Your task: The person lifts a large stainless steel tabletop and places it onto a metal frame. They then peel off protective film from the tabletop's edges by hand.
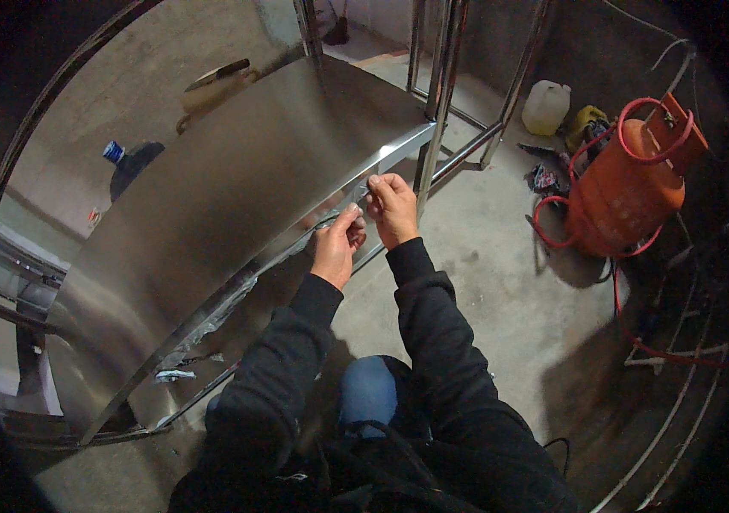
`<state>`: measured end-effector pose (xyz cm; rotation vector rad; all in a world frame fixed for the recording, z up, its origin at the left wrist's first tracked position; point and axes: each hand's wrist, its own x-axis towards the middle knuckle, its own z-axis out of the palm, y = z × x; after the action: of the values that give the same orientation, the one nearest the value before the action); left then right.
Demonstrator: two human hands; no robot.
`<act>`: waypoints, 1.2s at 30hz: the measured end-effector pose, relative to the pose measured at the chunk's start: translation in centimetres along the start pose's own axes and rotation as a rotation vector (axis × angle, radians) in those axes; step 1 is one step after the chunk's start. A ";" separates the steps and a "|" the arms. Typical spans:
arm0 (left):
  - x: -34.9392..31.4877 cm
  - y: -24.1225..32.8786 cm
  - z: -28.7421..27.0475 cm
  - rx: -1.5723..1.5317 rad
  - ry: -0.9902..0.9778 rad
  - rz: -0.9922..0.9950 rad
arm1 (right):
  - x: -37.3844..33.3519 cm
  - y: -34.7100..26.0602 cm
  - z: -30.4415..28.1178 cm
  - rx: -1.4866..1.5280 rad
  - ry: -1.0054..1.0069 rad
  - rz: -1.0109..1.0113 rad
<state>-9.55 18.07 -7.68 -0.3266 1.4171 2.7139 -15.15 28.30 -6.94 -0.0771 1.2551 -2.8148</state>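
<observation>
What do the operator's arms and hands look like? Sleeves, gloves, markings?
Left hand and right hand: bare, no gloves. Left sleeve and right sleeve: long, black, loosely creased fabric, ending in snug black cuffs at the wrists. No sleeve markings I can make out.

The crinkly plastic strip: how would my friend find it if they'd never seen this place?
Find the big shiny metal panel on the left. From the left hand, follow the panel's near edge down and left. The crinkly plastic strip runs along there: it's crumpled and wrinkly, while the metal beside it is smooth.
</observation>
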 end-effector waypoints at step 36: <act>0.0 -0.2 1.6 0.135 0.267 0.272 | -1.9 1.5 -0.3 -0.050 -0.062 0.037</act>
<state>-9.80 19.49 -6.98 -0.5417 1.8289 2.8475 -13.26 27.68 -8.28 -0.1415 1.2995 -2.7283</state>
